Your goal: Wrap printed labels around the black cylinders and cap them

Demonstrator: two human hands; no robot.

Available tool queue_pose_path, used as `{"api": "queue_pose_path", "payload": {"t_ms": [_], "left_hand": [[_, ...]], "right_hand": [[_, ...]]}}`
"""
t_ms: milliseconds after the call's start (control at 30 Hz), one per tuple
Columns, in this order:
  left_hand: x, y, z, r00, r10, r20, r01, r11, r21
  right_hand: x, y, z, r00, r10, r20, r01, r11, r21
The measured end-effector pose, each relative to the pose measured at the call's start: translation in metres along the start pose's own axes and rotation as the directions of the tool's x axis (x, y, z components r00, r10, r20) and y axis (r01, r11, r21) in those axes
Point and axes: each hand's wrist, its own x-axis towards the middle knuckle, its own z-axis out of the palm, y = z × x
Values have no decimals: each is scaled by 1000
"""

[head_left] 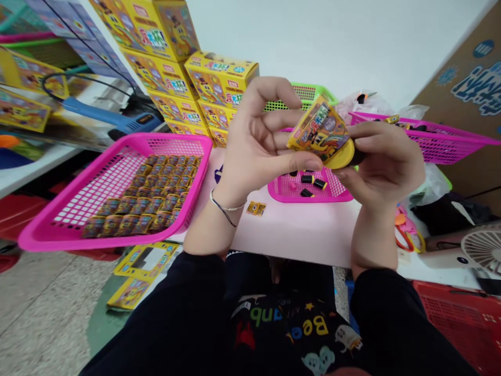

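Note:
My two hands hold up a small yellow capsule toy (pixel 323 133) in a colourful printed wrapper, with its round yellow end at the lower right. My right hand (pixel 381 164) grips that round end from the right. My left hand (pixel 254 141) pinches the wrapper's left side between fingers and thumb. Below them stands a small pink mesh basket (pixel 282 190) holding several black pieces. A large pink mesh basket (pixel 113 151) holds rows of small printed packets to my left. A loose printed packet (pixel 256 208) lies on the pink table (pixel 297 230) near my left wrist.
Stacked yellow printed boxes (pixel 172 68) rise behind the table. Behind my hands stand a green basket (pixel 303 96) and another pink basket (pixel 438 141). A blue-handled tool (pixel 113 117) lies at the left. A small fan (pixel 483 248) and red basket (pixel 457 324) sit at the right.

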Motion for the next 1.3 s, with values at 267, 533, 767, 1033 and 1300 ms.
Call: {"api": "queue_pose_path", "payload": {"t_ms": [267,533,767,1033,1300], "left_hand": [[1,11,9,983,129,-133,-121,990,66],[4,-1,1,952,292,-94,-277,949,148],[8,-31,-17,904,427,-15,-417,890,184],[18,-33,-13,841,540,-46,-524,831,186],[13,-31,-22,892,452,-32,-428,864,263]], "right_hand": [[-7,0,-1,990,141,-15,-140,988,66],[-11,5,-3,953,301,23,-299,953,-47],[-16,-2,-1,890,455,24,-455,890,-8],[-9,-5,9,931,361,56,-361,933,-10],[-9,-14,14,952,306,9,-306,950,54]]}}
